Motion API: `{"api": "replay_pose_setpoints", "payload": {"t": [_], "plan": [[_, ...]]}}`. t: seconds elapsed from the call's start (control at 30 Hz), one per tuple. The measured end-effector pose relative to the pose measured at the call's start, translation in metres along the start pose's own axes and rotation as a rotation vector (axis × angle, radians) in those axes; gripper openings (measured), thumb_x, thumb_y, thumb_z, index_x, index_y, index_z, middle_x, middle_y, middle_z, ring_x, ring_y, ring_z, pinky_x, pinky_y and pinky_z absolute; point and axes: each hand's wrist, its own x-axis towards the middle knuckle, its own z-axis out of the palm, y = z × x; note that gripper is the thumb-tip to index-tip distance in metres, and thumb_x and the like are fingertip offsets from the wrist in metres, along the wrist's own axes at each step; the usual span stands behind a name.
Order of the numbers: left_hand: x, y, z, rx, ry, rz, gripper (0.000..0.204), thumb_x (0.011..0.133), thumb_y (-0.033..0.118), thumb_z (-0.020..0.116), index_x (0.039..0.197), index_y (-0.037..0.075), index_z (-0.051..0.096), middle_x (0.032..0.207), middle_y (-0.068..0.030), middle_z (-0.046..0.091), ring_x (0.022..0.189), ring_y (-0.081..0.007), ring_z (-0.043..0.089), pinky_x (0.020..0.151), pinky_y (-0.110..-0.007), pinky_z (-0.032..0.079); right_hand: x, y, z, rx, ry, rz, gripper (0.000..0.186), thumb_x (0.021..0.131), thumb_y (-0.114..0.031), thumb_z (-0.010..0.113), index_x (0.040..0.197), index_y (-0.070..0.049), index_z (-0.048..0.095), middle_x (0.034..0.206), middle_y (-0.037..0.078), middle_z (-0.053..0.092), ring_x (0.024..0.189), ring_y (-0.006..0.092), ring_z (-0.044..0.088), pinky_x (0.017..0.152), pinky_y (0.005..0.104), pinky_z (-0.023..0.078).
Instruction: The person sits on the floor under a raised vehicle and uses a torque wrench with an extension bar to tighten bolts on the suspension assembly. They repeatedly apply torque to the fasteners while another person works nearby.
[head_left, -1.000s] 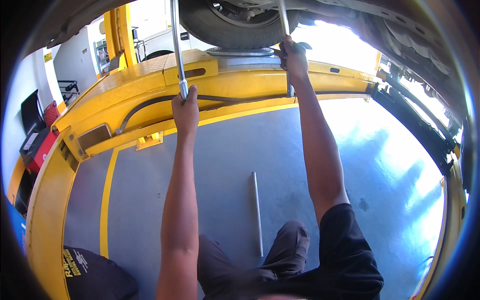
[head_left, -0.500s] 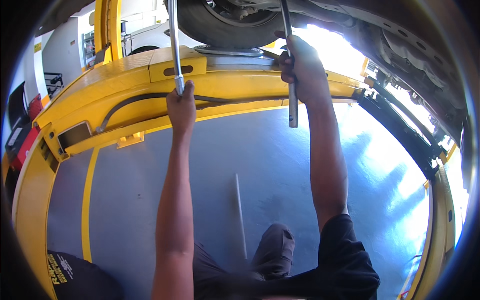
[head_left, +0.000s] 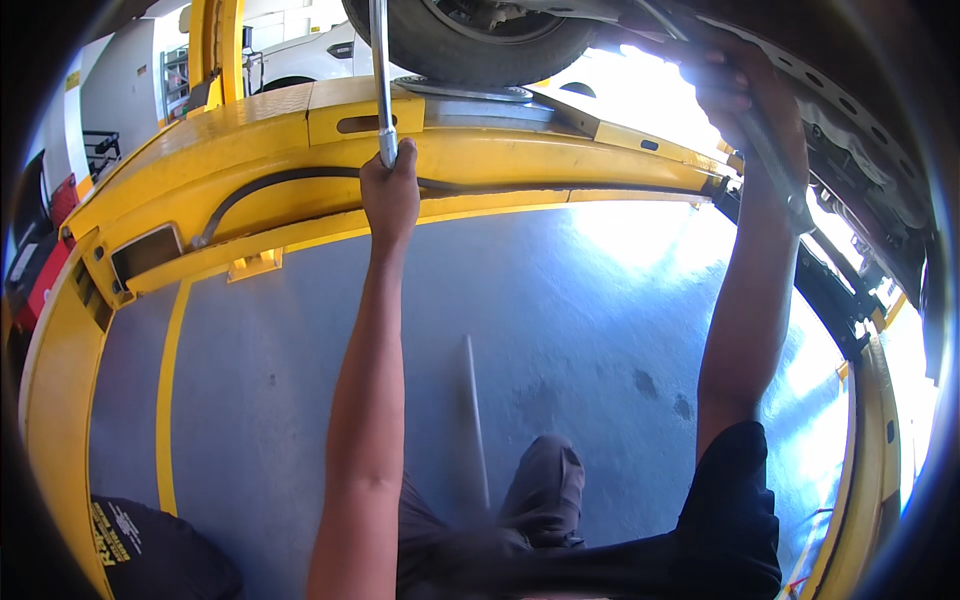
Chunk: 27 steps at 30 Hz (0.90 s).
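Note:
Both my arms reach up beneath a raised car. My left hand (head_left: pixel 390 195) is closed around the lower end of a long chrome tool handle (head_left: pixel 381 75), which stands nearly upright in front of the tire (head_left: pixel 470 60). Farther right, my right hand (head_left: pixel 725 90), smeared by motion, is wrapped around a steel bar (head_left: pixel 772 150) with a thick tubular end. This bar slants, its thick end low beside my forearm. The upper ends of both tools are out of sight.
A yellow lift beam (head_left: pixel 480 160) with a black hose (head_left: pixel 290 175) runs across ahead. The car's underbody (head_left: pixel 850 120) hangs at upper right. A thin pale rod (head_left: pixel 474 410) shows above the blue-grey floor (head_left: pixel 290 420). Dark printed cloth (head_left: pixel 160 550) lies lower left.
My right hand has swung right and slightly up with the steel bar, which now slants. The left hand, still on the chrome handle, sits slightly farther right and higher in the picture.

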Motion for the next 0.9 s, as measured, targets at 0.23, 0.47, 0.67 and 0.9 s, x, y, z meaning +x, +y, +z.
{"api": "replay_pose_setpoints", "payload": {"t": [0.23, 0.47, 0.67, 0.9], "plan": [[-0.011, 0.016, 0.002, 0.014, -0.004, -0.044, 0.049, 0.105, 0.028, 0.061, 0.066, 0.005, 0.041, 0.057, 0.0009, 0.036, 0.056, -0.0088, 0.031, 0.055, -0.035, 0.031, 0.036, 0.091, 0.016, -0.494, 0.453, -0.349, 0.026, 0.108, -0.029, 0.064, 0.114, -0.005, 0.06, 0.072, -0.006, 0.048, 0.054, -0.0002, 0.042, 0.045, 0.0162, 0.035], [-0.009, 0.012, 0.003, -0.004, -0.019, -0.027, 0.049, 0.104, 0.028, 0.061, 0.066, 0.005, 0.042, 0.056, 0.0003, 0.036, 0.055, -0.0089, 0.031, 0.054, -0.035, 0.031, 0.031, 0.051, 0.002, -0.637, 0.508, -0.252, 0.029, 0.107, -0.033, 0.064, 0.122, -0.009, 0.063, 0.074, -0.002, 0.054, 0.055, 0.0011, 0.051, 0.04, 0.0157, 0.036], [-0.005, 0.004, 0.005, -0.02, 0.001, 0.002, 0.05, 0.103, 0.034, 0.065, 0.065, 0.01, 0.044, 0.053, 0.0033, 0.039, 0.049, -0.0071, 0.036, 0.051, -0.031, 0.03, 0.01, -0.026, 0.01, -0.901, 0.233, -0.128, 0.032, 0.107, -0.034, 0.062, 0.126, -0.008, 0.062, 0.083, 0.001, 0.056, 0.064, 0.0048, 0.053, 0.049, 0.0191, 0.039], [-0.004, 0.005, 0.005, -0.044, -0.018, -0.012, 0.05, 0.103, 0.033, 0.065, 0.065, 0.009, 0.045, 0.054, 0.0035, 0.039, 0.049, -0.0069, 0.036, 0.051, -0.032, 0.03, 0.011, 0.003, 0.056, -1.265, 0.139, -0.079, 0.036, 0.108, -0.036, 0.059, 0.131, -0.008, 0.06, 0.094, 0.004, 0.057, 0.074, 0.009, 0.057, 0.06, 0.0231, 0.042]]}}
